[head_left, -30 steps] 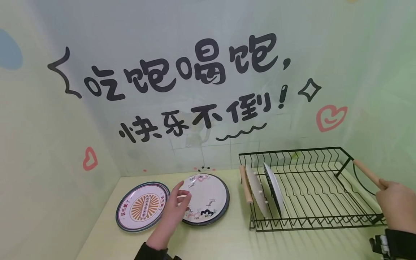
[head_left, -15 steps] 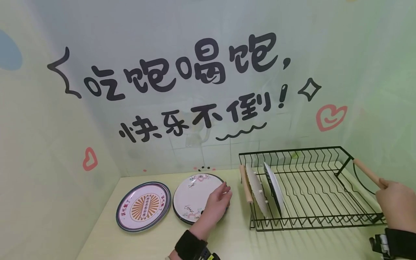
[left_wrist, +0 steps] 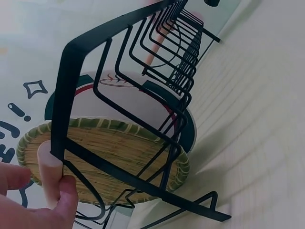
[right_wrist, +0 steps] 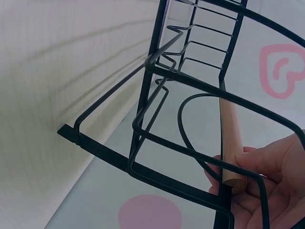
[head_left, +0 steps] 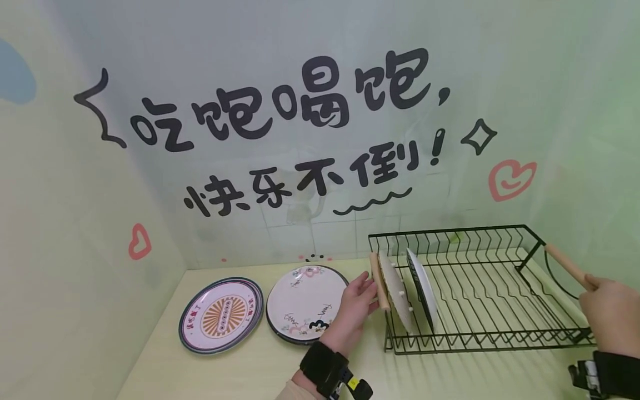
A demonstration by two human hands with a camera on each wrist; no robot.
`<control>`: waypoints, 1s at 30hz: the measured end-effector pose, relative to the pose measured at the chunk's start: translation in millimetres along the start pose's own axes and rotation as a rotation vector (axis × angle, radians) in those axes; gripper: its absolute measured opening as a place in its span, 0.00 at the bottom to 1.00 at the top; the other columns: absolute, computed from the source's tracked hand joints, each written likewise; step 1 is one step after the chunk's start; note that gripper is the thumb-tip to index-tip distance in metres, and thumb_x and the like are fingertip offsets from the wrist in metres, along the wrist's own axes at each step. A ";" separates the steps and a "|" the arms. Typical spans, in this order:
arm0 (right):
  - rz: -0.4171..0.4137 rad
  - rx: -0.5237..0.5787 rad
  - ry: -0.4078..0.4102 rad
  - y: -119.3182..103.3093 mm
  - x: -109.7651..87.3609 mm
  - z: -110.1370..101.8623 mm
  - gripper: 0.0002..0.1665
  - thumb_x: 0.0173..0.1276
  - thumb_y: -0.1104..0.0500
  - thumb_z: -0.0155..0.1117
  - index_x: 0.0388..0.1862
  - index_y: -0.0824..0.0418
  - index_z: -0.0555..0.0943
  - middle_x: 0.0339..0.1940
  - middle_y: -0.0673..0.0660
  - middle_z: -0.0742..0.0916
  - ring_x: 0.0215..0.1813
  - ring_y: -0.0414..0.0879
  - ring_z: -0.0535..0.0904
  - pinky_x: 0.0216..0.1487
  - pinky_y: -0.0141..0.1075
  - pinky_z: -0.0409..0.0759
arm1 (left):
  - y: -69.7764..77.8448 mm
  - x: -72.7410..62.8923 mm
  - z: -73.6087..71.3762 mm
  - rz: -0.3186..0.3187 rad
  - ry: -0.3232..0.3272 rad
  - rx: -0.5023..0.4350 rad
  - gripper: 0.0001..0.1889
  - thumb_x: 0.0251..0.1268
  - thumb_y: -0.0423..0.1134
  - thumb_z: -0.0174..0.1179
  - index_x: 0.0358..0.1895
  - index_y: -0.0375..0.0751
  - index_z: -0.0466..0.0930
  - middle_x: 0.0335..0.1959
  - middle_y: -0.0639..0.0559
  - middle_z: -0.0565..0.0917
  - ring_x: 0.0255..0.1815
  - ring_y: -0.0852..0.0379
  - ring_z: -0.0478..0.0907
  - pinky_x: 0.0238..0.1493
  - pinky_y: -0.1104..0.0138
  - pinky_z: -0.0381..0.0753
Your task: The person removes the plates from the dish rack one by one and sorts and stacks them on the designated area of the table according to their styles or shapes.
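Note:
A black wire dish rack (head_left: 450, 230) with wooden handles stands on the table's right side. My right hand (head_left: 612, 311) grips its right wooden handle (right_wrist: 232, 138), with thumb and fingers curled round it. At the other end, my left hand (head_left: 352, 303) is right at the left wooden handle (head_left: 380, 283). In the left wrist view one fingertip overlaps the handle's lower end and another stands apart from it. Upright in the rack's leftmost slots are a round woven bamboo tray (left_wrist: 119, 152) and, beside it, a white plate (left_wrist: 133, 102) with a dark green rim.
Left of the rack lies a floral white plate (head_left: 300, 300) with a dark rim. Farther left is a blue-rimmed plate (head_left: 240, 328) with an orange sunburst, seemingly stacked. A printed wall sheet (head_left: 270, 44) rises directly behind the table (head_left: 165, 366).
My left hand has moved right, from between the two table plates, across the floral plate, to the rack's left handle. My right hand stays on the right handle; the plates and rack have not moved.

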State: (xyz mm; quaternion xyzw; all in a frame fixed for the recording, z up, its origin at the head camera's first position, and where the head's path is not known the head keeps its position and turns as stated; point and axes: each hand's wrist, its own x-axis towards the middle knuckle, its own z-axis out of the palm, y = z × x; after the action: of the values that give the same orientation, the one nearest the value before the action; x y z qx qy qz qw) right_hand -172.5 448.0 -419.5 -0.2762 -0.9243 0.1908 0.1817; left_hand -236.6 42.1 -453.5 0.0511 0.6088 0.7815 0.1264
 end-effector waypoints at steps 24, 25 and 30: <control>0.030 0.080 -0.011 57.7 38.4 49.9 0.30 0.67 0.68 0.38 0.69 0.73 0.59 0.55 0.83 0.71 0.15 0.50 0.58 0.13 0.42 0.61 | 0.8 7.6 3.3 -0.084 -0.045 -0.022 0.25 0.73 0.35 0.48 0.68 0.29 0.59 0.55 0.37 0.78 0.52 0.49 0.79 0.48 0.63 0.81; 0.036 0.081 -0.019 56.9 38.0 49.5 0.30 0.67 0.68 0.38 0.69 0.72 0.58 0.55 0.83 0.70 0.15 0.51 0.58 0.14 0.42 0.61 | 0.6 7.4 3.5 -0.085 -0.042 -0.024 0.25 0.73 0.35 0.47 0.69 0.29 0.59 0.56 0.37 0.78 0.52 0.49 0.79 0.48 0.63 0.81; 0.043 0.083 -0.025 26.3 17.5 26.6 0.28 0.67 0.70 0.39 0.67 0.76 0.59 0.53 0.84 0.71 0.15 0.51 0.60 0.14 0.41 0.62 | -0.5 7.5 3.8 -0.088 -0.031 -0.025 0.26 0.73 0.36 0.48 0.70 0.30 0.57 0.57 0.38 0.77 0.53 0.50 0.78 0.49 0.63 0.81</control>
State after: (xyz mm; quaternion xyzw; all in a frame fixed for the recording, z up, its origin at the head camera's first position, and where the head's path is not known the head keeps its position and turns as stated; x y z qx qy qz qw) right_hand -186.3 471.8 -450.3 -0.2857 -0.9116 0.2365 0.1774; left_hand -242.9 47.7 -453.6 0.0346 0.5986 0.7819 0.1708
